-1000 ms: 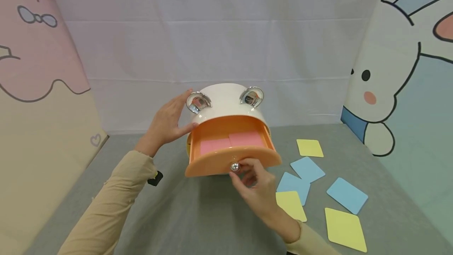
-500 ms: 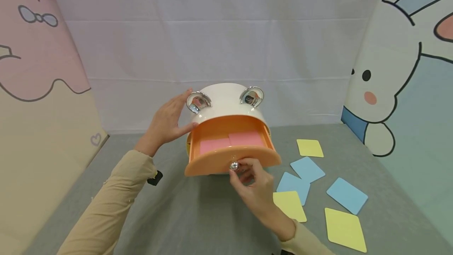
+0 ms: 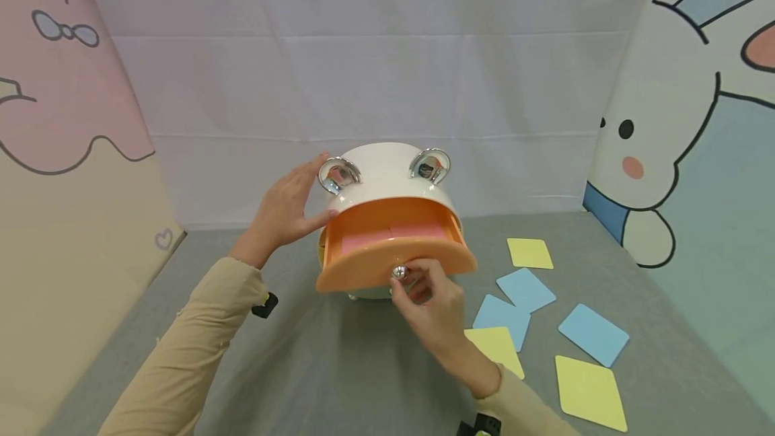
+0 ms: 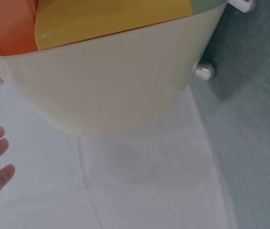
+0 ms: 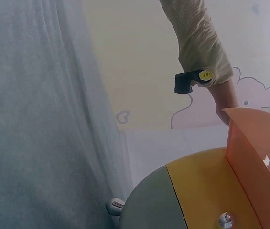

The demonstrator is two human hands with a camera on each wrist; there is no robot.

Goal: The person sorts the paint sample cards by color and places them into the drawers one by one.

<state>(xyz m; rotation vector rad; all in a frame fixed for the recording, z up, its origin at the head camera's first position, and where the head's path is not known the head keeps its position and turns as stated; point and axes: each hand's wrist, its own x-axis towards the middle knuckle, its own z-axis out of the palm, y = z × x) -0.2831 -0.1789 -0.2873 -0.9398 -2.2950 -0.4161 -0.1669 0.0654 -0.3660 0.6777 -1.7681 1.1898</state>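
A rounded white storage box (image 3: 387, 170) with two shiny silver eye-like rings stands mid-table, its orange drawer (image 3: 363, 268) pulled out. Two pink cards (image 3: 418, 230) lie inside the drawer. My right hand (image 3: 432, 301) pinches the round silver knob (image 3: 399, 272) on the drawer front between thumb and forefinger. At the box's left side, my left hand (image 3: 283, 210) rests with fingers extended, the thumb at the drawer opening's edge and the fingertips by the left ring. In the left wrist view the box's smooth side (image 4: 101, 90) fills the top, with a yellow drawer front (image 4: 111, 21) below the orange one.
Blue cards (image 3: 593, 334) and yellow cards (image 3: 590, 392) lie scattered on the grey tabletop (image 3: 290, 369) to the right of the box. A white cloth (image 3: 375, 73) hangs behind, with cartoon-printed panels (image 3: 714, 221) at both sides.
The right hand and the drawer front have moved slightly back toward the box, so less of the pink cards shows. The left hand has stayed in place.
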